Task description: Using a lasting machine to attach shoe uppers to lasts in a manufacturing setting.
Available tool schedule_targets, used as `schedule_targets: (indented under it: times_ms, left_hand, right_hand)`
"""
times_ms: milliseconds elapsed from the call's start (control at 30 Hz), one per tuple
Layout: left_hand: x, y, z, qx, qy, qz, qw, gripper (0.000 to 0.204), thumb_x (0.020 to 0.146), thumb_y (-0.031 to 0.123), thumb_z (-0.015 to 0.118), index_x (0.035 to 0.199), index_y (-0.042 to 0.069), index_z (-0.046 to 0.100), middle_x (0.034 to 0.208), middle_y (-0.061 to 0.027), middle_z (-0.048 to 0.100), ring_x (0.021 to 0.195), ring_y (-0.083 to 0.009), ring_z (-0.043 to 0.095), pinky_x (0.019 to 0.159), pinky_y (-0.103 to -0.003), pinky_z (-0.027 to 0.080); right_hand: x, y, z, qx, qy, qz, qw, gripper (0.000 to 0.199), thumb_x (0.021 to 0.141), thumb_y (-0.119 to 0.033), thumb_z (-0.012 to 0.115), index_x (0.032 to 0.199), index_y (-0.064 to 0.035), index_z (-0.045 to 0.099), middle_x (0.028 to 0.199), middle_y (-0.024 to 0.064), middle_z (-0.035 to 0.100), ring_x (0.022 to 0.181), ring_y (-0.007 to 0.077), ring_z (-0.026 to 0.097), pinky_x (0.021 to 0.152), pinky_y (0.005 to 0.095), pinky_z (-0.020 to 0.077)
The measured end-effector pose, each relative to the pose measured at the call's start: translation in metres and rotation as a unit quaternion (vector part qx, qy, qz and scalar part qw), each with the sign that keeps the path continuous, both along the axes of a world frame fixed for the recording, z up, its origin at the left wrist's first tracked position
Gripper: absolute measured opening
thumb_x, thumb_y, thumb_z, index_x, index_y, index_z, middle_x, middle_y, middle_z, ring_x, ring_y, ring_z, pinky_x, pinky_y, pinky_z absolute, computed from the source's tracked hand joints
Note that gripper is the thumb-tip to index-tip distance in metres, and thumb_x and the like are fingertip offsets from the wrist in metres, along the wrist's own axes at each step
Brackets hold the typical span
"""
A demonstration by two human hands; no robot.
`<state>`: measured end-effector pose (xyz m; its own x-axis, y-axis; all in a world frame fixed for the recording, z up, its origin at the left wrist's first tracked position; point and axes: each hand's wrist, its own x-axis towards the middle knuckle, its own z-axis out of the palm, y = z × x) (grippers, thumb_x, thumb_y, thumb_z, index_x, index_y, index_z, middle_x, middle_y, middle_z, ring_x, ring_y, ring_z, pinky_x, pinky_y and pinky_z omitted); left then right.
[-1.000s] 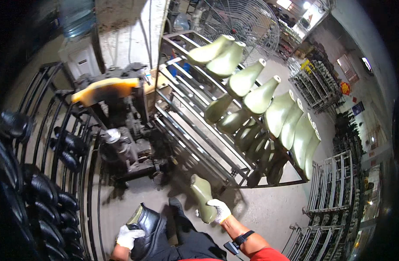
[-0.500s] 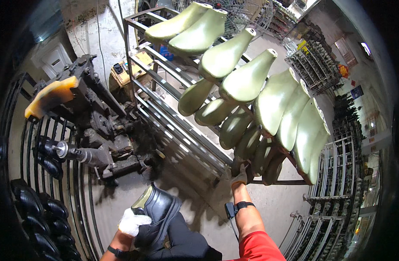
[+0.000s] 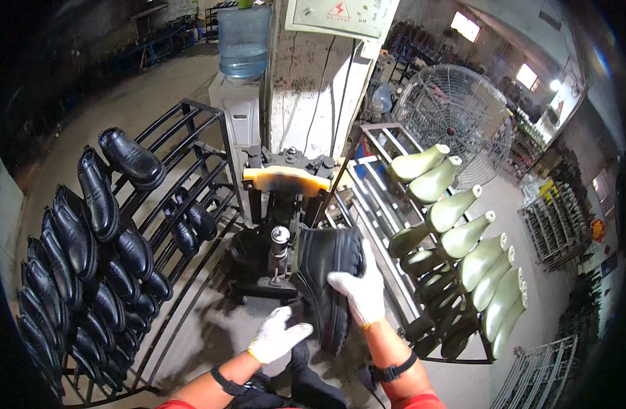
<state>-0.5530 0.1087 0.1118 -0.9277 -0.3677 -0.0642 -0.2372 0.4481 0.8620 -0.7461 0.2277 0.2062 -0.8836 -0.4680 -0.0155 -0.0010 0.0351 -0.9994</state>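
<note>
My right hand (image 3: 365,286), in a white glove, grips a black shoe (image 3: 320,279) at its sole side. The shoe stands on end, with its thick ridged sole turned to the right. Left of its lower end, my gloved left hand (image 3: 279,335) holds nothing, its fingers stretched out and apart. Just beyond the hands is a dark, greasy machine (image 3: 262,286) with an upright metal post (image 3: 279,245) and an orange pad (image 3: 286,180) on top.
Black shoes (image 3: 78,232) fill a dark metal rack (image 3: 190,146) on the left. To the right, another rack (image 3: 395,290) carries pale green shoe lasts (image 3: 463,235). Behind are a large fan (image 3: 456,116), a water dispenser (image 3: 239,112) and a pillar (image 3: 306,95).
The view has swung left towards the machine and the shoe rack. The shoe has passed from my left hand to my right, which has come away from the rack of lasts.
</note>
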Motion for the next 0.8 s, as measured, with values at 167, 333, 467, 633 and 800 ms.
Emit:
schedule_targets:
  times_ms: [167, 333, 467, 633, 800]
  left_hand:
    - [0.053, -0.056, -0.038, 0.444, -0.027, 0.215, 0.870, 0.027, 0.093, 0.007, 0.077, 0.118, 0.003, 0.066, 0.093, -0.0085, 0.072, 0.070, -0.0206, 0.070, 0.061, -0.034, 0.059]
    - [0.083, -0.108, -0.036, 0.480, -0.048, 0.251, 0.839, 0.026, 0.092, 0.006, 0.077, 0.116, 0.005, 0.067, 0.089, -0.0068, 0.071, 0.069, -0.0186, 0.070, 0.060, -0.033, 0.058]
    - [0.063, -0.145, -0.008, 0.467, 0.096, 0.226, 0.850, 0.025, 0.092, 0.005, 0.077, 0.115, 0.004, 0.068, 0.091, -0.0056, 0.071, 0.072, -0.0164, 0.069, 0.064, -0.031, 0.057]
    - [-0.042, -0.155, 0.003, 0.103, 0.111, 0.141, 0.978, 0.056, 0.084, 0.013, 0.081, 0.135, -0.001, 0.063, 0.113, -0.0130, 0.071, 0.095, -0.0212, 0.070, 0.083, -0.034, 0.057]
    - [-0.108, -0.155, -0.044, -0.107, 0.205, 0.111, 0.967, 0.048, 0.087, 0.021, 0.071, 0.129, -0.002, 0.065, 0.109, -0.0247, 0.070, 0.100, -0.0430, 0.068, 0.086, -0.046, 0.058]
  right_hand:
    - [-0.028, -0.057, 0.050, 0.102, 0.059, 0.058, 0.991, 0.085, 0.074, -0.022, 0.084, 0.145, 0.0087, 0.049, 0.121, 0.0180, 0.072, 0.106, 0.0226, 0.069, 0.098, 0.0332, 0.0531]
    - [-0.020, -0.093, 0.075, 0.247, 0.223, 0.019, 0.943, 0.071, 0.069, -0.033, 0.083, 0.127, 0.0007, 0.059, 0.108, 0.0184, 0.073, 0.097, 0.0305, 0.071, 0.091, 0.0392, 0.0552]
    - [-0.026, -0.090, 0.058, 0.207, 0.139, -0.030, 0.968, 0.074, 0.071, -0.029, 0.084, 0.135, 0.0020, 0.060, 0.109, 0.0188, 0.074, 0.097, 0.0273, 0.072, 0.092, 0.0368, 0.0555]
    - [-0.029, -0.088, 0.041, 0.135, 0.031, -0.024, 0.990, 0.066, 0.077, 0.000, 0.073, 0.142, -0.0004, 0.059, 0.114, 0.0085, 0.072, 0.094, 0.0181, 0.070, 0.087, 0.0311, 0.0570]
    - [0.010, -0.097, 0.060, 0.086, 0.031, -0.034, 0.995, 0.073, 0.077, 0.001, 0.070, 0.147, 0.0022, 0.053, 0.118, 0.0091, 0.071, 0.098, 0.0173, 0.069, 0.089, 0.0306, 0.0563]
